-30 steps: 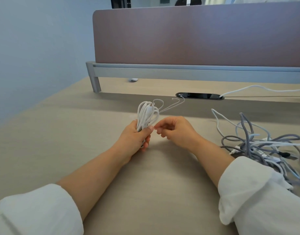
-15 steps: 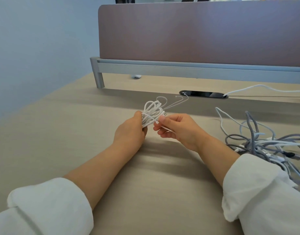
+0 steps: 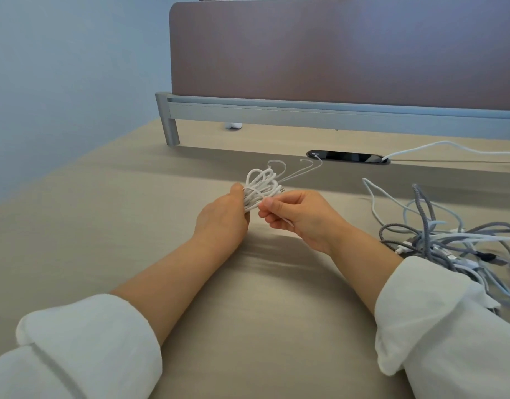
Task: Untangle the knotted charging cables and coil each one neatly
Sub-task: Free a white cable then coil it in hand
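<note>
Risk: white cable coil [image 3: 261, 186], gripped by left hand [image 3: 222, 217], tail pinched by right hand [image 3: 302, 216], may spring apart if either slackens.

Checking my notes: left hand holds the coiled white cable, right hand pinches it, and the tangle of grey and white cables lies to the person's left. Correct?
Wrong side: the head view shows the tangle of grey and white cables on the person's right. Left hand holds the coiled white cable, right hand pinches it.
</note>
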Available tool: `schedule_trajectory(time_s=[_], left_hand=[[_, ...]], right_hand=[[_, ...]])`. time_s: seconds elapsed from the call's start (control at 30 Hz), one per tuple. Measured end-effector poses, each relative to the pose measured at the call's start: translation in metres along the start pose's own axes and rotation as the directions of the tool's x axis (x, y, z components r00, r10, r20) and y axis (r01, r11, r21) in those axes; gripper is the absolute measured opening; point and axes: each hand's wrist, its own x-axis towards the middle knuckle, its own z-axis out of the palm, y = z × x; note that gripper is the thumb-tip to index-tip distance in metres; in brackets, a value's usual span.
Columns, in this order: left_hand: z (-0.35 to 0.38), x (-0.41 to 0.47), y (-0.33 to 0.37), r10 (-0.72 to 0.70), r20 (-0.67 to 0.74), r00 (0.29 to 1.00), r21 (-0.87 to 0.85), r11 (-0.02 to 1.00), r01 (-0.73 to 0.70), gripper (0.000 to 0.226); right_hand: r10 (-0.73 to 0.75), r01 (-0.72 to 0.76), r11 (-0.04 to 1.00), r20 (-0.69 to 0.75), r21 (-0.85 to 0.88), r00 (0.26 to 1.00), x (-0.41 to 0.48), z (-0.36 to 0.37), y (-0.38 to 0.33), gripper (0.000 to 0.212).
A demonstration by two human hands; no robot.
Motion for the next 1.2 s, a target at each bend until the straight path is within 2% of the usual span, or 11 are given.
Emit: schedule_trajectory(time_s=[0.07, 0.1, 0.2, 0.27, 0.37, 0.57, 0.77, 0.87, 0.93, 1.03, 1.2], left_hand=[[-0.001, 0.001, -0.002, -0.032, 0.083, 0.996, -0.22, 0.974, 0.05, 0.013], [-0.002, 0.001, -0.003, -0.064, 0.15, 0.987, -0.37, 0.922, 0.116, 0.011], [-0.009, 0.0, -0.002, -0.102, 0.381, 0.919, -0.695, 0.624, 0.357, 0.015], [-0.015, -0.003, 0.001, -0.055, 0.496, 0.867, -0.751, 0.474, 0.459, 0.014], [-0.018, -0.005, 0.003, -0.009, 0.551, 0.835, -0.777, 0.359, 0.517, 0.015], [-0.01, -0.007, 0.007, -0.063, 0.457, 0.887, -0.842, 0.29, 0.455, 0.012], [-0.008, -0.008, 0.01, -0.133, 0.418, 0.899, -0.864, 0.249, 0.438, 0.008], [-0.009, -0.007, 0.009, -0.151, 0.448, 0.881, -0.859, 0.201, 0.471, 0.007], [-0.011, -0.005, 0.006, -0.148, 0.489, 0.86, -0.85, 0.142, 0.508, 0.01], [-0.018, 0.0, -0.003, -0.076, 0.583, 0.809, -0.799, 0.131, 0.587, 0.01], [-0.023, 0.003, -0.01, -0.064, 0.661, 0.748, -0.739, 0.118, 0.663, 0.006]], right_hand=[[0.0, 0.0, 0.999, -0.008, -0.049, 1.0, 0.001, -0.002, 0.001, 0.014], [0.0, -0.001, 0.996, -0.018, -0.087, 1.0, 0.001, -0.004, 0.001, 0.014], [-0.019, 0.012, 0.984, -0.035, -0.177, 0.999, 0.004, -0.009, 0.005, 0.011], [-0.042, 0.032, 0.974, -0.039, -0.225, 0.998, 0.006, -0.012, 0.007, 0.007], [-0.077, 0.059, 0.949, -0.045, -0.31, 0.996, 0.007, -0.016, 0.008, 0.011], [-0.083, 0.079, 0.907, 0.009, -0.413, 0.997, 0.007, -0.017, 0.007, 0.012], [-0.069, 0.071, 0.898, 0.02, -0.434, 0.997, 0.006, -0.02, 0.005, 0.01], [-0.007, 0.02, 0.949, 0.043, -0.316, 0.999, 0.004, -0.018, 0.003, 0.018], [0.037, -0.017, 0.973, 0.08, -0.23, 0.996, 0.003, -0.02, 0.002, 0.031], [0.013, 0.032, 0.956, 0.152, -0.291, 0.988, 0.003, -0.023, 0.005, 0.048], [-0.084, 0.139, 0.926, 0.167, -0.352, 0.982, 0.001, -0.023, 0.004, 0.026]])
